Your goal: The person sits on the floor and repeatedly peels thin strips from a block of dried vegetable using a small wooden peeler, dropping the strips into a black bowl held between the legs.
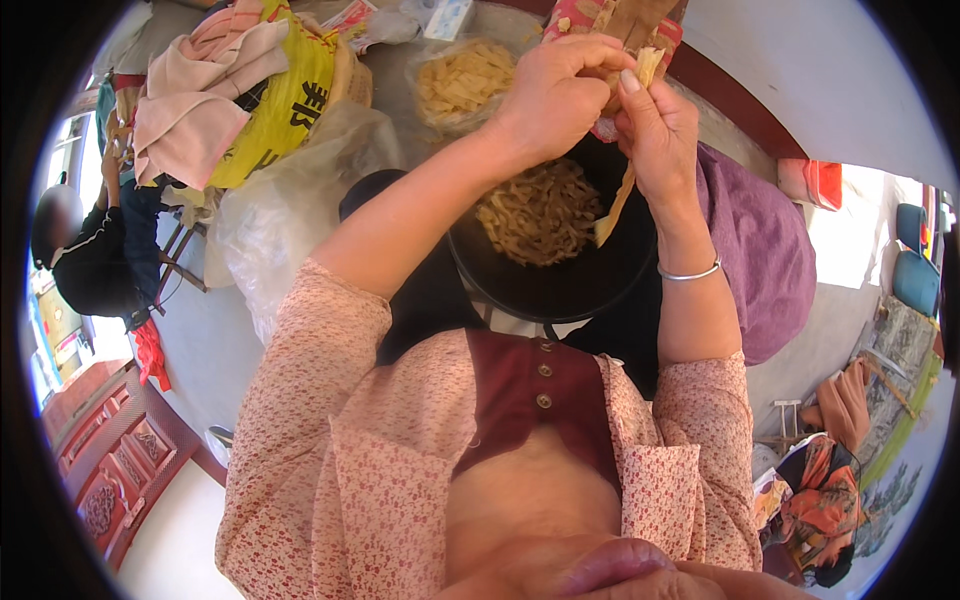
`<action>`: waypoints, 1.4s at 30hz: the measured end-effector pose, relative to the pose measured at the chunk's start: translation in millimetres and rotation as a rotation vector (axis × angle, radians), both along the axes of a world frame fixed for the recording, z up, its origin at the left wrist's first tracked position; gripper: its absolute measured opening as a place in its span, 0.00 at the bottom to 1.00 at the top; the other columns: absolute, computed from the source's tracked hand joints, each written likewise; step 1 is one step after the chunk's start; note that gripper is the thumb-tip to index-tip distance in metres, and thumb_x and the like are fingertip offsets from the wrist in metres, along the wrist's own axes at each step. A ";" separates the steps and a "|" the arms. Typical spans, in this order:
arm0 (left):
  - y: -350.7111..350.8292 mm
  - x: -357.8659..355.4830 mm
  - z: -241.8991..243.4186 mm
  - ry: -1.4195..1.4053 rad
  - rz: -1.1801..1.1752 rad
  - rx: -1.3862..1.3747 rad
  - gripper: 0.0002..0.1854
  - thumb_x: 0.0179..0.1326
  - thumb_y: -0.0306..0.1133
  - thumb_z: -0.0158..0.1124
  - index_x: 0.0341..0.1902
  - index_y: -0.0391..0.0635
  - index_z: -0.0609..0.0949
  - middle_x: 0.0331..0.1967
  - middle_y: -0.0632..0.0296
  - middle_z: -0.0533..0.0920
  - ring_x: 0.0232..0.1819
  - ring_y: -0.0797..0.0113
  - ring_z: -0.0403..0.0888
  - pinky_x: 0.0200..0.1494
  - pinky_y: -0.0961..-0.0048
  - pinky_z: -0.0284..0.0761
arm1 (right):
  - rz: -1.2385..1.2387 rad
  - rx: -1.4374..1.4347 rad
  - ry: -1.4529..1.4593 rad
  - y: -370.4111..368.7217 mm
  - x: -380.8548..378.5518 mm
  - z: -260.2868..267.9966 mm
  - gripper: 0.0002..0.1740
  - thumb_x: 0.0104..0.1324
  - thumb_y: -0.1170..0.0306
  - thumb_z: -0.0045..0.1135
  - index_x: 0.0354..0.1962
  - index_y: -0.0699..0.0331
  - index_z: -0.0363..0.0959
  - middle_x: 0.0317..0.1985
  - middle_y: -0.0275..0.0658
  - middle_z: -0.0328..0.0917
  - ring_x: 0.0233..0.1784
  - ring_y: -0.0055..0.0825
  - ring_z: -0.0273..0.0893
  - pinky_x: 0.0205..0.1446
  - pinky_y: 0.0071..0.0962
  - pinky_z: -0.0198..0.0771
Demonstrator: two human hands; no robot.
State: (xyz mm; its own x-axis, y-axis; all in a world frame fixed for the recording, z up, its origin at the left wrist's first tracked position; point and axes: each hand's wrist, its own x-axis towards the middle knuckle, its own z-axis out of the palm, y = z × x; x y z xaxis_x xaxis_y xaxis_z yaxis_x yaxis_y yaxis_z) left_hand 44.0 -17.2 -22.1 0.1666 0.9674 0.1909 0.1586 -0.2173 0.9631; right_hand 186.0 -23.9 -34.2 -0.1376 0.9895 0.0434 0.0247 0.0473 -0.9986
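Note:
My right hand (664, 131) grips a pale yellow, fibrous strip (622, 202), probably dried food. One end rises above the thumb and the other hangs below the palm. Close against it, my left hand (562, 94) has curled fingers that pinch at the same strip; the fingertips are partly hidden. Below both hands, a black round basin (555, 296) sits between my knees. Brown shredded strips (544, 214) are heaped inside it. Beyond my left hand, a clear plastic bag (420, 112) holds flat pale yellow pieces (465, 75).
Past my hands is a wooden block (637, 22) on a red patterned cloth (574, 19). Purple cloth (757, 262) lies right of the basin. At left are a yellow sack (315, 75), pink towel (191, 97) and clear plastic sheeting (262, 232). People sit at far left (97, 255) and lower right (821, 495).

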 end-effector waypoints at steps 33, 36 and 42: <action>11.9 -35.6 15.0 0.449 -0.271 0.283 0.11 0.54 0.34 0.65 0.28 0.37 0.79 0.14 0.67 0.73 0.19 0.81 0.68 0.23 0.81 0.64 | 0.266 -0.303 0.253 7.3 19.4 2.3 0.10 0.66 0.68 0.51 0.39 0.66 0.74 0.17 0.24 0.62 0.15 0.08 0.52 0.17 0.10 0.46; 12.8 -34.0 11.2 0.406 -0.307 0.138 0.13 0.56 0.35 0.64 0.23 0.37 0.77 0.13 0.68 0.72 0.16 0.81 0.67 0.19 0.82 0.62 | 0.244 -0.274 0.223 6.5 14.5 4.2 0.11 0.68 0.68 0.47 0.38 0.66 0.74 0.14 0.23 0.60 0.14 0.08 0.50 0.17 0.11 0.46; 10.8 -45.9 27.8 -0.273 -0.458 -0.392 0.18 0.59 0.35 0.60 0.14 0.44 0.73 0.09 0.71 0.67 0.09 0.83 0.61 0.13 0.84 0.54 | 0.370 -0.155 0.410 14.2 39.4 7.6 0.13 0.68 0.68 0.44 0.38 0.70 0.74 0.14 0.27 0.63 0.14 0.11 0.53 0.17 0.14 0.50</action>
